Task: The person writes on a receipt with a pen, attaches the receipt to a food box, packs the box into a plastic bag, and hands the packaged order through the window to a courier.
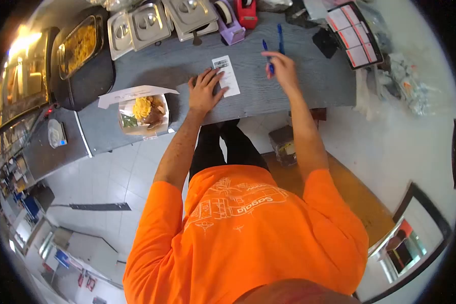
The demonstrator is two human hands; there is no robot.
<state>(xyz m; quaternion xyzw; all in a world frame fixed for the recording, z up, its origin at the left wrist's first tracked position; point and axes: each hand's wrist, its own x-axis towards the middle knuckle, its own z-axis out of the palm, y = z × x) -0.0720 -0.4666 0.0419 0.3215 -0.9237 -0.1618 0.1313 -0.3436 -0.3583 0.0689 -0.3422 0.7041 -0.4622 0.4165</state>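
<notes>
A white printed slip of paper [230, 81] lies on the grey table, with dark print near its far end. My left hand [203, 93] rests flat there, fingers spread, and its fingertips touch the slip's left edge. To the right, my right hand [285, 75] is closed around a blue pen [265, 46], raised a little over the tabletop. A second blue pen [280, 38] lies just beyond that hand. Left of my left hand stands an open takeaway box [121, 124] holding food [149, 110], partly yellow, with its lid flap up.
Steel pan lids [149, 25] line the back edge beside a purple tape dispenser [232, 33] and a red one [247, 15]. A black rack of red-and-white cards [354, 35] stands at the far right. A black container of yellow food [80, 48] sits at left.
</notes>
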